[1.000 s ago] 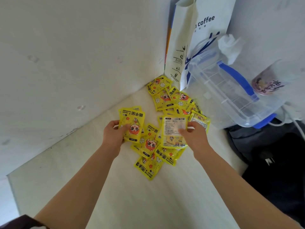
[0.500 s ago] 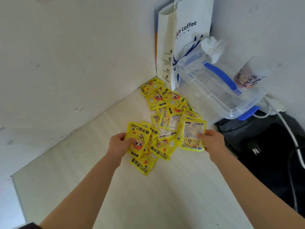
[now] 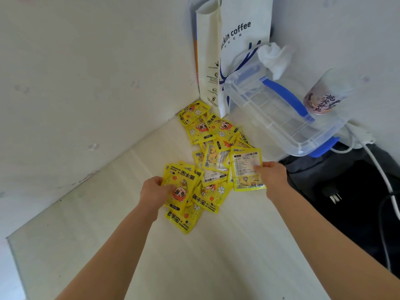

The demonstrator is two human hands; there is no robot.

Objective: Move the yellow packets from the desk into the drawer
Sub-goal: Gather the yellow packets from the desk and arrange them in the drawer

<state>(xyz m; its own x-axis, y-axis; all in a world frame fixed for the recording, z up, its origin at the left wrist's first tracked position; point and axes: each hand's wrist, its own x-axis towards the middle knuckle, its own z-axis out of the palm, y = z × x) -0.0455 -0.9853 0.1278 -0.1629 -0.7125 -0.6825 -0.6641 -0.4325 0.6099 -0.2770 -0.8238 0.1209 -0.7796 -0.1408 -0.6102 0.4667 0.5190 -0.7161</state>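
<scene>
Yellow packets (image 3: 207, 135) sprawl across the pale desk (image 3: 216, 256) toward the corner. My left hand (image 3: 154, 191) pinches a face-up packet (image 3: 180, 187), my right hand (image 3: 273, 175) grips a label-side packet (image 3: 245, 169). Behind them, a coffee bag (image 3: 238, 40) and clear box (image 3: 279, 113) crowd the wall.

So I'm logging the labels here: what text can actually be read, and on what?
"coffee", after a partly hidden word: white paper bag.
"HAND WARMER", beside Chinese characters: yellow packets, as on the one in the left hand.
Fine print on the packet back in the right hand: too small.
Cup lettering: blurred.
</scene>
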